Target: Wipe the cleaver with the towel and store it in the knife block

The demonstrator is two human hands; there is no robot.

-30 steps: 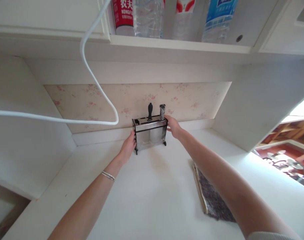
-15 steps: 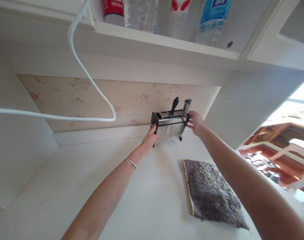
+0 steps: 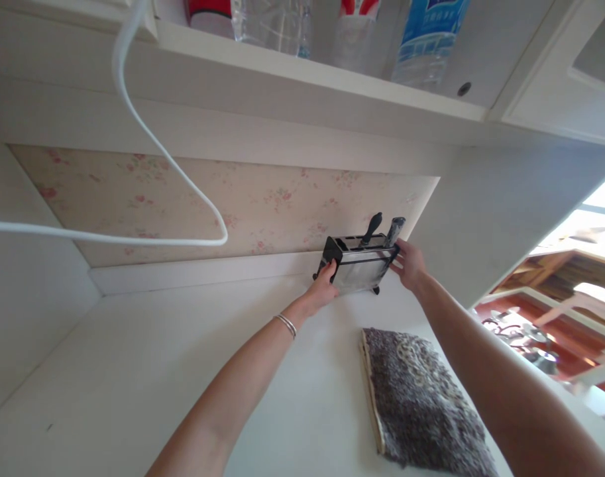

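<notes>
A metal knife block (image 3: 359, 270) with black ends and small feet is at the back right of the white counter, close to the wall. Two handles stick up from its slots, a black handle (image 3: 372, 227) and a grey patterned handle (image 3: 395, 230). My left hand (image 3: 325, 286), a bracelet on its wrist, grips the block's left end with the thumb on the front. Round the right end, my right hand (image 3: 409, 264) is closed, its fingertips partly behind the block. Whether the feet rest fully on the counter I cannot tell.
A folded grey-brown shaggy mat (image 3: 426, 397) lies on the counter (image 3: 292, 397) in front of the block. Overhead is a shelf (image 3: 322, 73) with several bottles. A white cable (image 3: 183, 179) hangs at the left. A side panel (image 3: 486, 205) bounds the right.
Both hands have carried the knife block to the right and closer to the right side panel. It now appears lower against the wall. The camera view has shifted slightly.
</notes>
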